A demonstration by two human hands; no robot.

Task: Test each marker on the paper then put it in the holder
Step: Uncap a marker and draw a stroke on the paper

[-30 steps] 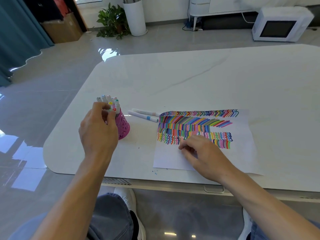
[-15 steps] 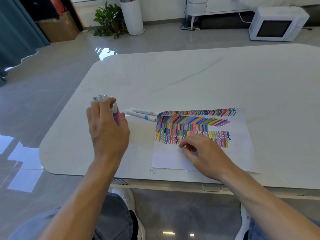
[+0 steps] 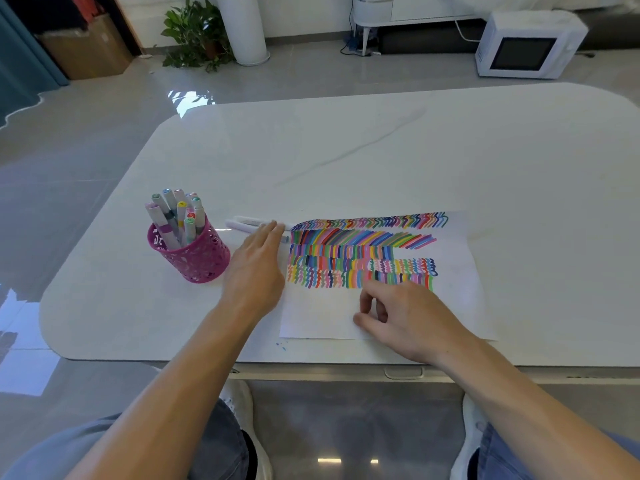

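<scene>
A pink mesh holder (image 3: 197, 256) stands on the white table (image 3: 381, 161), with several capped markers (image 3: 175, 216) upright in it. Two white markers (image 3: 244, 223) lie side by side between the holder and the paper (image 3: 457, 271), which is covered with rows of coloured test strokes. My left hand (image 3: 258, 265) stretches out with straight fingers, its fingertips at the two loose markers and hiding their right ends. My right hand (image 3: 403, 315) rests on the lower part of the paper with loosely curled fingers and holds nothing.
The table's near edge (image 3: 311, 362) runs just below the paper, with small blue ink spots (image 3: 282, 346) beside the sheet's corner. On the floor beyond stand a white microwave (image 3: 526, 46), a potted plant (image 3: 194, 36) and a cardboard box (image 3: 86, 50). My knees show below the table.
My left hand has left the holder and moved right to the two loose markers. The holder and its markers now stand uncovered. My right hand stays on the paper.
</scene>
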